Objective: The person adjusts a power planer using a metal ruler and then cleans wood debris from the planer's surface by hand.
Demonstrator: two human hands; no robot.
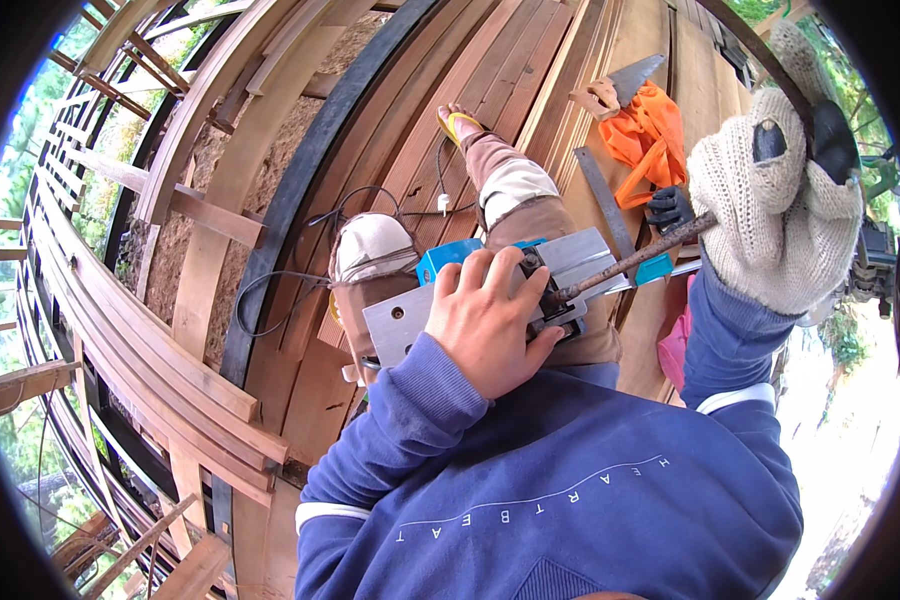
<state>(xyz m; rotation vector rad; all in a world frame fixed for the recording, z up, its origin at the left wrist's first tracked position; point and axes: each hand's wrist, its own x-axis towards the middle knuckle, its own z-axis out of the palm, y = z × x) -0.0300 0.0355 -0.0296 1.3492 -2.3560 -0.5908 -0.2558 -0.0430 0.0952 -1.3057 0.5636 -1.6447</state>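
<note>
An upturned blue electric planer [448, 254] rests across my lap, its silver base plate [394, 322] facing up. My left hand [490, 320] is bare and lies over the plate, fingers spread and curved around it, holding the planer. My right hand [770, 200], in a cream knitted glove with dark patches, is closed around a rusty rod [650, 255]. The rod's far end meets the dark cutter opening [558, 312] in the middle of the plate, close to my left thumb. The glove hides the rod's other end.
Ahead lie a handsaw [625, 85], an orange cloth [650, 135], a steel ruler [602, 195] and a black glove [669, 208] on wooden boards [500, 60]. A black cable [260, 330] loops at left. Stacked timber [150, 350] borders the left; a dark curved bar [755, 50] passes near my right hand.
</note>
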